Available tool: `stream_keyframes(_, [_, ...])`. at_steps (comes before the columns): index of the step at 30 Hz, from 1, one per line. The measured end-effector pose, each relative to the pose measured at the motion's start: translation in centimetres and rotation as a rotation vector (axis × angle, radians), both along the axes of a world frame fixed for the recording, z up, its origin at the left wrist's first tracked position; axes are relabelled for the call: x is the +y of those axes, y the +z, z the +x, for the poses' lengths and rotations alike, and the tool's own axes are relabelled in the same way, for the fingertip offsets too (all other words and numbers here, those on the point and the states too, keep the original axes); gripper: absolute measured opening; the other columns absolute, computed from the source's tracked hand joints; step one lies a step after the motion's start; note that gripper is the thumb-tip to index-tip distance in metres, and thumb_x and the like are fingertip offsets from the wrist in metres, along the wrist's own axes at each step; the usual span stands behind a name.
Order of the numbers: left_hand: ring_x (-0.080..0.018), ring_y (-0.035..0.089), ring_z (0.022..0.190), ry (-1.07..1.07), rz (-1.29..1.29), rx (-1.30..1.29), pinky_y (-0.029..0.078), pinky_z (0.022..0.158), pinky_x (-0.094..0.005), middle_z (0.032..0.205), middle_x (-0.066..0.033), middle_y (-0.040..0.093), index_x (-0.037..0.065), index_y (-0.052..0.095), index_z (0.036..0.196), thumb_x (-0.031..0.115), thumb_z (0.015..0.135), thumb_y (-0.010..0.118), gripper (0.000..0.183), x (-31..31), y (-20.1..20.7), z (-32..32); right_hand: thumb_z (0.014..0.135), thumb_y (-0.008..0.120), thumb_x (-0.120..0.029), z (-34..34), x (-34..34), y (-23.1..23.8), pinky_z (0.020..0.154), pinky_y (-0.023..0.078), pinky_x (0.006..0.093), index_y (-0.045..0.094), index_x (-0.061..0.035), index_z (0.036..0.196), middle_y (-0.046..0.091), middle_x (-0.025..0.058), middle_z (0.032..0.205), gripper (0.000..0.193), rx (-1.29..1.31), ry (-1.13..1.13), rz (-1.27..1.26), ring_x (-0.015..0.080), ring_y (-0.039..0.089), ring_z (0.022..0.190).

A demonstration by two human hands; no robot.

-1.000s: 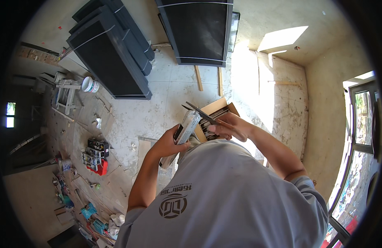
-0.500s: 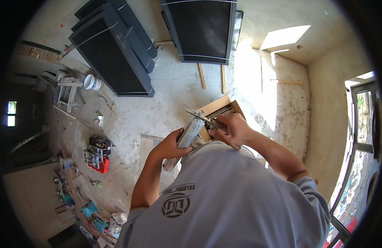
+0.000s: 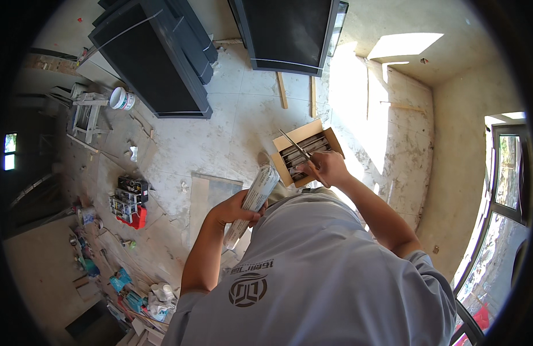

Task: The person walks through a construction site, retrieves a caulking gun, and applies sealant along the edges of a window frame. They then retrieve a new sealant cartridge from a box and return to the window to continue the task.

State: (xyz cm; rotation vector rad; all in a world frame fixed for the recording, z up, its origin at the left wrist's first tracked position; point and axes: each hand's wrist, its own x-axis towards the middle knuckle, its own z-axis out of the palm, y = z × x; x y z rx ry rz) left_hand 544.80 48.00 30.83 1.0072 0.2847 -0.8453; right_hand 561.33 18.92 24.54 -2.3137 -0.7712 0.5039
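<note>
My left hand (image 3: 237, 209) is wrapped round a pale, printed sausage pack of sealant (image 3: 263, 188), which slants up and to the right from my palm. In my right hand (image 3: 330, 167) is a pair of scissors (image 3: 299, 147), the blades close together and pointing up and left. The scissors are apart from the pack's upper end. Beneath them on the floor stands an open cardboard box (image 3: 305, 132) with several long, pale packs inside. My right hand covers part of the box's right side.
Dark framed panels (image 3: 148, 63) lean at the far left, and another dark panel (image 3: 286, 34) stands at the far middle. Two wooden strips (image 3: 282, 91) lie before it. Left are a white bucket (image 3: 122, 99), a step stool (image 3: 89, 118) and a red toolbox (image 3: 137, 219). Windows (image 3: 507, 173) line the right.
The scissors, spread at the pack's upper end before, have come away to the right and their blades have closed. My left hand and the pack have dropped slightly; more of the box shows.
</note>
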Motion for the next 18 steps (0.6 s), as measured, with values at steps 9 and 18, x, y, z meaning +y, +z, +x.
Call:
stream_keyframes(9, [-0.0156, 0.065, 0.067, 0.005, 0.312, 0.169, 0.056, 0.063, -0.0329, 0.084, -0.0065, 0.064, -0.001, 0.056, 0.113, 0.007, 0.082, 0.074, 0.037, 3.5, -7.8, -4.8, 0.070, 0.076, -0.072, -5.0, -7.6, -22.3, 0.073, 0.057, 0.0430, 0.073, -0.0081, 0.093, 0.073, 0.0132, 0.084, 0.068, 0.247, -0.035, -0.651, 0.0310, 0.072, 0.082])
stream_keyframes(18, [-0.0196, 0.064, 0.096, -0.133, 0.674, 0.203, 0.053, 0.084, -0.0355, 0.104, -0.0146, 0.067, -0.003, 0.051, 0.131, 0.015, 0.081, 0.076, 0.058, 11.9, -18.7, -8.2, 0.087, 0.070, -0.029, -3.4, 0.5, -40.2, 0.087, 0.058, 0.0411, 0.063, -0.0046, 0.124, 0.070, 0.0177, 0.116, 0.045, 0.427, -0.064, -0.762, 0.0312, 0.070, 0.106])
